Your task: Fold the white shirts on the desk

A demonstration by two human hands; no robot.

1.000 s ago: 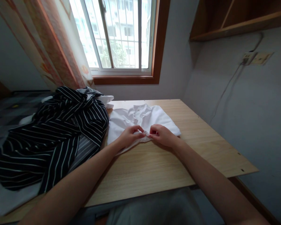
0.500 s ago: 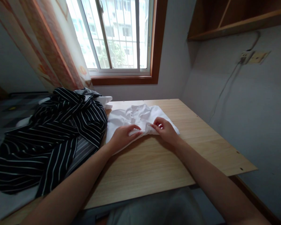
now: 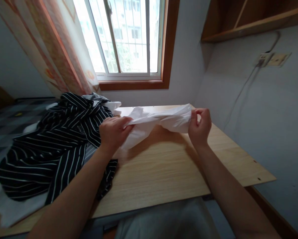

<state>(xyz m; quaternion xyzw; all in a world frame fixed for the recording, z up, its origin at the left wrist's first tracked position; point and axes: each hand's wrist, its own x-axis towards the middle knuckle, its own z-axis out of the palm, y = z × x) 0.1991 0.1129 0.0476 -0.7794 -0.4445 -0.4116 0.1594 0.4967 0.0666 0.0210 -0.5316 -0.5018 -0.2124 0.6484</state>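
Well back from near tabletop edge (image 3: 149,203), left fingers (image 3: 121,121) and right fingers (image 3: 204,114) gripping white cloth (image 3: 161,119)

The cloth (image 3: 161,117) is plain white, the garment (image 3: 51,146) black with thin white stripes, and the bench (image 3: 164,176) pale tan with wood grain. The curtain (image 3: 64,49) mixes cream with rusty orange (a flower print), the window frame (image 3: 172,43) is reddish brown, and the bed (image 3: 4,134) checked blue-grey.
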